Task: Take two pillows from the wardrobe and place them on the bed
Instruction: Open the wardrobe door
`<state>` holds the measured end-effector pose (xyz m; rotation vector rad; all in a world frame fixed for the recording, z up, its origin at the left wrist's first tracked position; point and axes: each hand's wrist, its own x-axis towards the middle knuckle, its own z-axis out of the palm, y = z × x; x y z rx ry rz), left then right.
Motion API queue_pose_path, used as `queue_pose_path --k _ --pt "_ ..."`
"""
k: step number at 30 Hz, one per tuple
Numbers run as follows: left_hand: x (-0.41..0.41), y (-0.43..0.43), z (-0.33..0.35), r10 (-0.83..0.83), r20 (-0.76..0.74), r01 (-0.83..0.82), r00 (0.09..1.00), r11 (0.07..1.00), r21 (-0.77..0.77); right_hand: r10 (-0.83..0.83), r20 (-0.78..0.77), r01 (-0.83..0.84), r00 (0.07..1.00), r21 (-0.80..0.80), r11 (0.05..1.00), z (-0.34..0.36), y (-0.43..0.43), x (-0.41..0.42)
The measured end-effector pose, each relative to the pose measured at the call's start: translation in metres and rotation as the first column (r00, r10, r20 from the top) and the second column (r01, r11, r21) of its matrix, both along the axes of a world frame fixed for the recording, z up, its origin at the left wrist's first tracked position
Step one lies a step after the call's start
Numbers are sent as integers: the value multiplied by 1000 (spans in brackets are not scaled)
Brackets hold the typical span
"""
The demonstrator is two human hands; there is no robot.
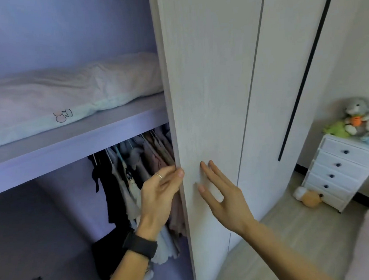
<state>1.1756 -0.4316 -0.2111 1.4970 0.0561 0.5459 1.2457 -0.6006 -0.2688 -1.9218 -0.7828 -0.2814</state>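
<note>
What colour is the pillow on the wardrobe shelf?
Pale pink fabric pillow with a light mint-green front edge, best seen in head view.

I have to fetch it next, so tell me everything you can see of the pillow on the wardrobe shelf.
The pillow is pale, whitish, in soft wrinkled fabric, with a small dark line drawing near its front edge. It lies flat along the shelf above the hanging clothes. Its left end is cut off by the frame, and its right end meets the wardrobe door edge. Only the shelf touches it.
</note>
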Motion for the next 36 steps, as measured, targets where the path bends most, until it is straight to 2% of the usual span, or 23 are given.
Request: queue_pose_path --k 4,8,12,15,17,19,22,25,27,33,36 --pt "-22 -54 -11 -201 22 202 979 974 -105 27 -144 -28 989 -1 1000 -29 -60 -56" --pt "-25 -105 -10 -349 44 351 936 936 -41 -75 -214 87 974 47 995 -42 -112 -83" --pt "-15 -147 -9 -416 -8 415 909 903 111 -219 -180 239 959 98 966 -38 -152 -81" --pt "-1 -178 -10 -390 -66 383 918 835 396 -251 -255 295 934 151 944 -39 -185 -69" --pt "12 -198 -9 -327 -13 251 945 699 670 -304 -240 341 922 131 931 -41 -208 -60" --pt "30 -220 -12 -309 64 97 949 479 872 -372 -221 401 901 103 910 -41 -233 -50" --pt "64 -249 -30 -289 45 29 956 245 969 -398 -280 437 874 94 894 -33 -267 -29" --pt "95 -279 -48 -236 -6 35 972 119 992 -423 -306 464 853 74 883 -22 -296 -8" --pt "110 -296 -56 -206 -4 26 978 104 994 -432 -308 473 847 69 878 -19 -309 5" --pt "129 -330 -71 -130 40 -19 991 163 986 -468 -336 513 817 54 857 -25 -321 25" --pt "128 -324 -68 -169 38 -8 985 180 984 -481 -303 520 823 58 852 -31 -319 15"
